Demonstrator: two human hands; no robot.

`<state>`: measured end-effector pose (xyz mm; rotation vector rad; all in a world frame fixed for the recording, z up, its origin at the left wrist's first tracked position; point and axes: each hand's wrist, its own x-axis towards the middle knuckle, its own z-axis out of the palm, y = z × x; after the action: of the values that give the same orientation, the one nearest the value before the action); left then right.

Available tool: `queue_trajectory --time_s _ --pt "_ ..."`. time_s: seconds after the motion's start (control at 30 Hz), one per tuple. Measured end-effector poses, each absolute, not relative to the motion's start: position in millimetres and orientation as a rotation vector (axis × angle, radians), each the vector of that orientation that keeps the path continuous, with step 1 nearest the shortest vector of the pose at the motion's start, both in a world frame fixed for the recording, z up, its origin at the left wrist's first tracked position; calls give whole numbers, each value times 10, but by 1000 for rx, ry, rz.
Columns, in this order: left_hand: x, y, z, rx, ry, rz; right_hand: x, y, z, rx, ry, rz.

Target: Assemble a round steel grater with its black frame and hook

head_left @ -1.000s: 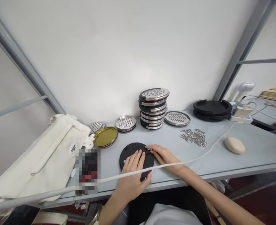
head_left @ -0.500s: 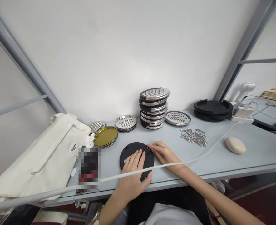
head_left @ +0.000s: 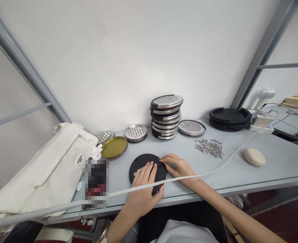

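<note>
Lying flat at the bench's front is a round black disc [head_left: 139,161], its underside apparently facing up, with a bit of shiny rim at its right. My left hand [head_left: 143,189] rests over its middle, fingers stretched out and pressing down, thumb by the near right edge. Thumb and fingertips of my right hand [head_left: 177,167] are pinched at the disc's upper right edge. They hold a small metal wire clip [head_left: 159,160], mostly hidden by the fingers. Similar wire clips [head_left: 209,148] lie in a loose pile to the right.
Behind stand a tall stack of round graters [head_left: 166,118], a single grater [head_left: 191,128], gold-coloured discs [head_left: 114,147] and black trays [head_left: 230,116]. A white cable [head_left: 204,173] crosses in front of my wrists. A white bag [head_left: 55,162] lies left, a cream oval object [head_left: 254,157] right.
My right fingers have shifted slightly at the disc's edge, and the wire clip has turned between them, its loop now showing. My left hand and the disc have stayed in place.
</note>
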<state>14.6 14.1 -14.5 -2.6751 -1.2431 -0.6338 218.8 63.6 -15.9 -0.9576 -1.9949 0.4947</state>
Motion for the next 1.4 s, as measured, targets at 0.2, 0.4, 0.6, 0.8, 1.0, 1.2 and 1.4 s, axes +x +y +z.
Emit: queue_trajectory --time_s 0.2,0.4,0.6,0.8,1.0,1.2,1.4 --pt "154 144 -138 -2669 -1250 -635 2170 627 -135 -941 -2006 469" --pt "152 140 -137 -2676 -1248 -633 2159 634 -159 -978 -2002 507" --pt "154 137 -142 -2673 -1258 -631 2160 607 -161 -1032 -2027 525" --pt "151 140 -142 -2677 -1253 -625 2161 619 -140 -1055 -2061 525" --pt "154 142 -138 -2672 -1252 -643 2164 632 -131 -1041 -2061 548" --pt "157 139 -129 -2672 -1246 -668 2172 634 -152 -1035 -2063 532" --pt "153 144 -135 -2676 -1244 -659 2176 631 -174 -1037 -2058 515"
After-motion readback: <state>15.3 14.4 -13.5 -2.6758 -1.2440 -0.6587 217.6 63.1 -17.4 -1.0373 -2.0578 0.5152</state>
